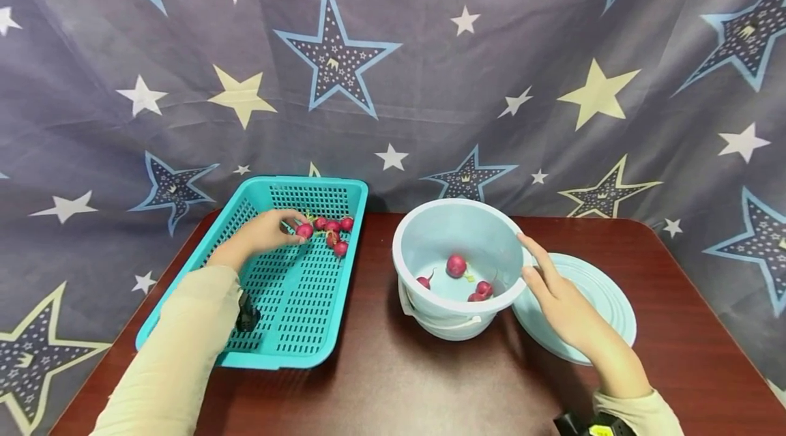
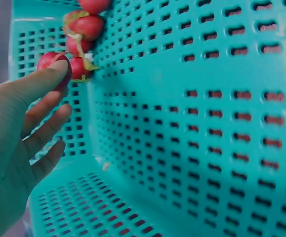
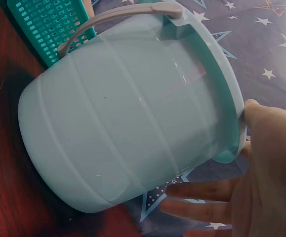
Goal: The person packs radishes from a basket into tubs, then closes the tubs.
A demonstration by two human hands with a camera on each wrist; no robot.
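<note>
My left hand [image 1: 270, 231] reaches into the turquoise basket [image 1: 340, 299] and pinches a radish [image 1: 303, 230] between thumb and fingers. Several more radishes [image 1: 340, 248] lie grouped at the basket's far right side. In the left wrist view, the held radish [image 2: 54, 66] is beside that group. A pale blue bucket [image 1: 430, 310] stands upright on the table, with several radishes [image 1: 456, 265] on its bottom. On the bucket's right rim rest the thumb and a finger of my right hand [image 1: 561, 303]. The right wrist view has the other fingers [image 3: 197, 210] extended outside the bucket wall.
A round pale blue lid [image 1: 598, 293] lies on the table right of the bucket, partly under my right hand. The bucket's handle [image 1: 442, 320] hangs down at its front. Behind the dark red table [image 1: 393, 388] hangs a grey curtain [image 1: 424, 115] with stars.
</note>
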